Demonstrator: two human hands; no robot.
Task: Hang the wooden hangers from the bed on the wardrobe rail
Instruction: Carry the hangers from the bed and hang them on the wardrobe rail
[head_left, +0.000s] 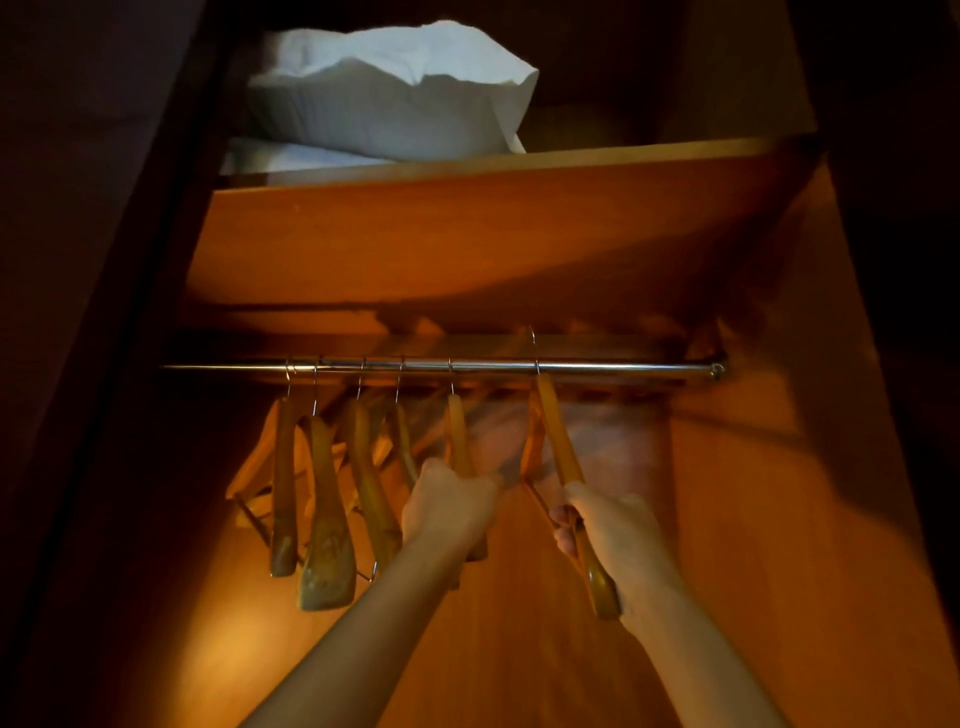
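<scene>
My right grip (597, 525) closes round a wooden hanger (558, 441), lifting its hook above the rail (623, 368); my left grip (447, 501) clasps the neighbouring hanger (457, 431), steadying it aside.

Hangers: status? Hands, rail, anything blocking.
Left hand gripping a hanger hooked on rail. Right hand gripping rightmost hanger, hook at the rail, seating unclear. Four more hung left. Nothing blocking.

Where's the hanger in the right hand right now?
In the head view, the hanger held by the right hand is right of centre, its hook at the rail, to the right of the other hangers.
</scene>
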